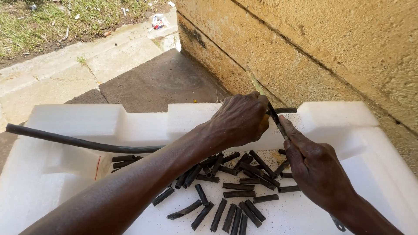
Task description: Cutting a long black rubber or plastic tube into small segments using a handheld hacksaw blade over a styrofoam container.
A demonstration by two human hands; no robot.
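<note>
Outdoors, a rough ochre plastered wall (331, 48) rises at one to three o'clock, with a concrete pavement (143, 78) below it and a strip of littered grass (52, 19) at eleven o'clock. In front lies a white foam tray (78, 126) with moulded raised blocks along its far rim. Across that rim, from nine o'clock toward the centre, runs a long black hose (74, 142), matt, slender and slightly bowed; its end disappears under the left hand (240, 119), whose grip is wrapped shut around it just above the tray's far edge at about twelve o'clock. A short dark stub of it shows again beyond the hand, toward one o'clock. The right hand (315, 167), at three to four o'clock, has its grip closed around the handle of a knife (275, 118), forefinger stretched along the spine; the thin blade slants up toward twelve o'clock, its dark part meeting the left hand's knuckles and its paler tip showing against the wall. The handle's end peeks out below the wrist at five o'clock. On the tray floor, between and below both hands, lie many cut hose pieces (237, 187), short black tubes of similar length, heaped crosswise near the centre and laid more singly, some side by side, toward six o'clock.
</note>
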